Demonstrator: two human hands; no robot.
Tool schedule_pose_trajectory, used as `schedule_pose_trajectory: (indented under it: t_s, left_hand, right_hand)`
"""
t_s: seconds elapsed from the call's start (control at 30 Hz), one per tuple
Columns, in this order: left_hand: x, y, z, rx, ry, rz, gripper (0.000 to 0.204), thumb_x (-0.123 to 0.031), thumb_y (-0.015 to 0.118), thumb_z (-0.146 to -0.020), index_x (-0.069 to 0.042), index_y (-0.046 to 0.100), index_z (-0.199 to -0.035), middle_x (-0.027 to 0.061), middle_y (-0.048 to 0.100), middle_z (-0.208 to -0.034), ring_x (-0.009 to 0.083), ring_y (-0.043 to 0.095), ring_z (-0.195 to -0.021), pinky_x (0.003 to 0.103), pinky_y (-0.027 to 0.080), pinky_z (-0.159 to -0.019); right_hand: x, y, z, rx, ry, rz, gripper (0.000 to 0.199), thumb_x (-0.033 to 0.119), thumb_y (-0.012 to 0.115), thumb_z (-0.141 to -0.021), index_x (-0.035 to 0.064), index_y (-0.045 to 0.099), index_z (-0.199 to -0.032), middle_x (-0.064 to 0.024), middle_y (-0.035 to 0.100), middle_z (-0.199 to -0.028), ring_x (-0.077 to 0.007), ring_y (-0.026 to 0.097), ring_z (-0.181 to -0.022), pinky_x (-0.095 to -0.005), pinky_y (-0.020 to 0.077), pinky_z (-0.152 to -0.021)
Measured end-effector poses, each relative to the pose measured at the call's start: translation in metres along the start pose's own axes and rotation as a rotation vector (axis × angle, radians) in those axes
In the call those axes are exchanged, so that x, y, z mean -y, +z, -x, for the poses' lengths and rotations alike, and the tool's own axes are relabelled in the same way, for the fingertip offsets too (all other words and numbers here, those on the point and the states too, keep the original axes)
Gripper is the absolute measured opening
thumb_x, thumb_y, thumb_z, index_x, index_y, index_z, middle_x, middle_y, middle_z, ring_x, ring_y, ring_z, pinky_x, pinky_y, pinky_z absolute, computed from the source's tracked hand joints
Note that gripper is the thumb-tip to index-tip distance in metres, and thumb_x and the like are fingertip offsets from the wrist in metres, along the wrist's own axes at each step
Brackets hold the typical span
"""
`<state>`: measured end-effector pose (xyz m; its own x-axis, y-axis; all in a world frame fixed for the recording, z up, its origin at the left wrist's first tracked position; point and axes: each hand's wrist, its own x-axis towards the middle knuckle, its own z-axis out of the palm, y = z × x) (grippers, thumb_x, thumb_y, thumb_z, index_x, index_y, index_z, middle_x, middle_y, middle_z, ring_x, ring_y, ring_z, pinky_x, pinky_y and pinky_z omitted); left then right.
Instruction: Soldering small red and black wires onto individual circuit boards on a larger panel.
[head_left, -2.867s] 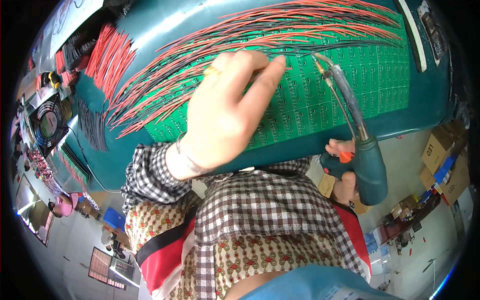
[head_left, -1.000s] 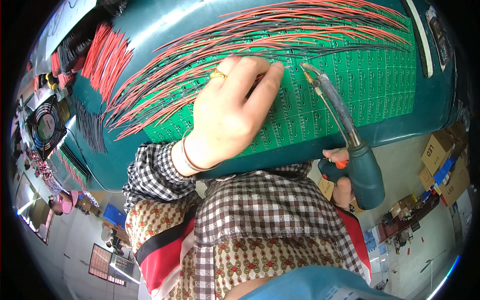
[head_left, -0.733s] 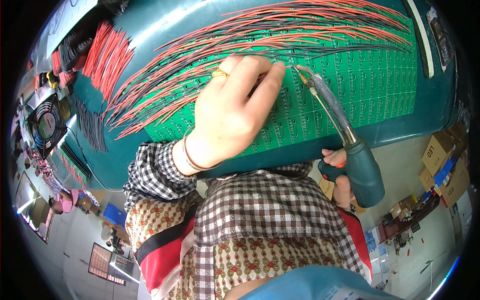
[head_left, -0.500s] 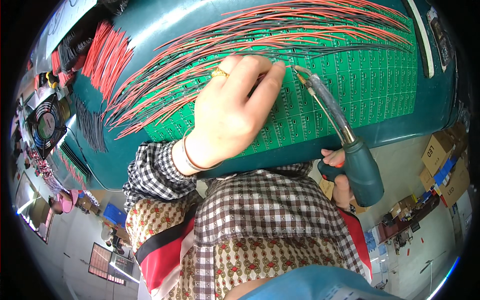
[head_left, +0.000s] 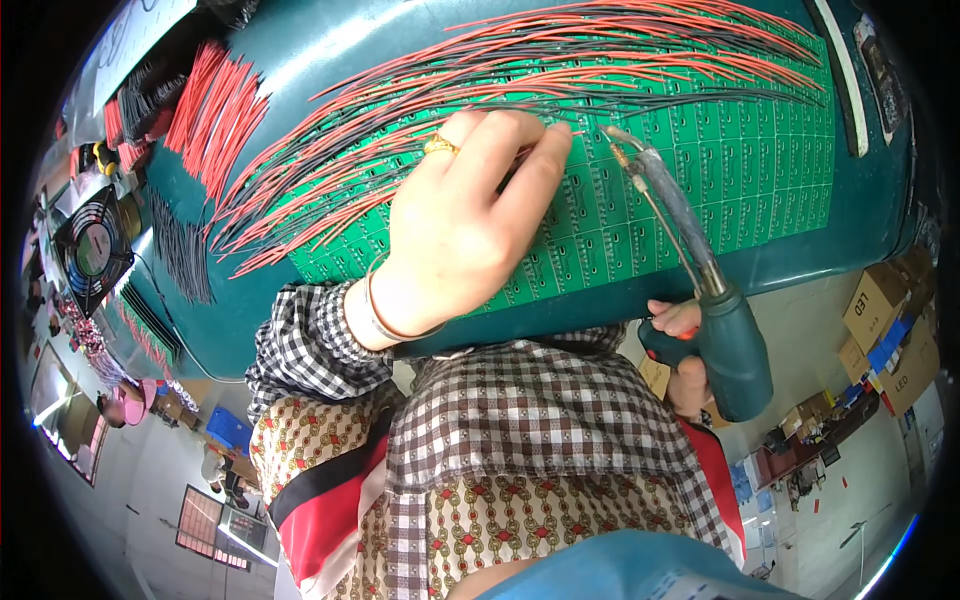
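Note:
My left hand [head_left: 470, 215] rests over the green circuit boards [head_left: 690, 190], fingertips pinched together. A short end of a red wire [head_left: 578, 132] pokes out just past the fingertips; the rest of it is hidden under the hand. In my right hand [head_left: 683, 350] is a dark green soldering gun [head_left: 735, 350], held by its handle. Its metal tip points up and left, a little to the right of my left fingertips and apart from the wire end. Rows of red and black wires [head_left: 400, 100] lie across the boards, in long curving lines.
Bundles of red wires [head_left: 212, 120] and black wires [head_left: 180, 250] lie at the left of the green tabletop [head_left: 300, 50]. A black fan [head_left: 95, 250] stands at the left edge. A pale strip [head_left: 840, 75] lies at the far right. Cardboard boxes [head_left: 895, 330] sit beyond the table.
The soldering gun has shifted a little to the right, its tip drawing away from my left fingertips. My left hand has stayed in place.

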<state>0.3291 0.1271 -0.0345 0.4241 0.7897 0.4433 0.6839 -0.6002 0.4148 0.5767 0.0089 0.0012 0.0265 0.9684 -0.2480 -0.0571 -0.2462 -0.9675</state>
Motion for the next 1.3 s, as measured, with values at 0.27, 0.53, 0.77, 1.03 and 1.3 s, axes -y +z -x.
schedule_pose_trajectory:
  t_s: [0.27, 0.53, 0.77, 1.03, 1.3]
  left_hand:
    - [-0.003, 0.001, -0.001, -0.004, -0.057, 0.042, 0.036, 0.007, 0.072, -0.068, -0.001, 0.071, -0.102, 0.0065, 0.061, -0.089, 0.0208, 0.059, -0.074, 0.031, 0.048, -0.061]
    - [-0.003, -0.005, 0.005, 0.014, -0.110, 0.001, 0.038, 0.003, 0.070, -0.066, -0.003, 0.070, -0.103, 0.0059, 0.061, -0.088, 0.0215, 0.059, -0.074, 0.031, 0.049, -0.063]
    - [0.003, -0.030, 0.022, 0.166, -0.206, -0.041, 0.034, -0.009, 0.064, -0.075, -0.003, 0.067, -0.108, 0.0053, 0.058, -0.094, 0.0211, 0.059, -0.082, 0.031, 0.052, -0.065]
    - [0.041, -0.072, 0.032, -0.167, -0.339, -0.077, 0.027, 0.003, 0.066, -0.072, -0.006, 0.071, -0.096, 0.0061, 0.067, -0.096, 0.0229, 0.066, -0.087, 0.034, 0.055, -0.072]
    - [0.141, -0.093, 0.029, 0.095, -0.467, -0.378, 0.018, -0.008, 0.065, -0.083, -0.007, 0.069, -0.100, 0.0123, 0.065, -0.094, 0.0322, 0.064, -0.085, 0.039, 0.052, -0.074]
  right_hand:
    - [-0.004, -0.004, 0.000, 0.003, -0.068, 0.006, 0.067, 0.052, 0.069, -0.085, -0.0064, 0.053, -0.113, -0.0115, 0.060, -0.092, -0.0246, 0.061, -0.087, -0.0476, 0.0541, -0.087]
    - [-0.014, -0.004, -0.012, 0.034, -0.123, -0.141, 0.079, 0.055, 0.053, -0.094, -0.0096, 0.037, -0.137, -0.0104, 0.055, -0.093, -0.0240, 0.057, -0.083, -0.0470, 0.0545, -0.085]
    - [-0.009, -0.021, -0.026, -0.117, -0.124, -0.316, 0.074, 0.056, 0.044, -0.099, -0.0075, 0.039, -0.136, -0.0082, 0.055, -0.089, -0.0206, 0.056, -0.081, -0.0429, 0.0574, -0.078]
    - [0.007, -0.044, -0.051, -0.104, -0.230, -0.145, 0.066, 0.051, 0.037, -0.103, -0.0055, 0.042, -0.137, -0.0045, 0.053, -0.088, -0.0159, 0.051, -0.080, -0.0380, 0.0520, -0.079]
    - [0.013, -0.049, -0.054, -0.168, -0.301, -0.109, 0.063, 0.046, 0.040, -0.103, -0.0066, 0.043, -0.136, -0.0066, 0.054, -0.088, -0.0183, 0.053, -0.080, -0.0405, 0.0541, -0.078]
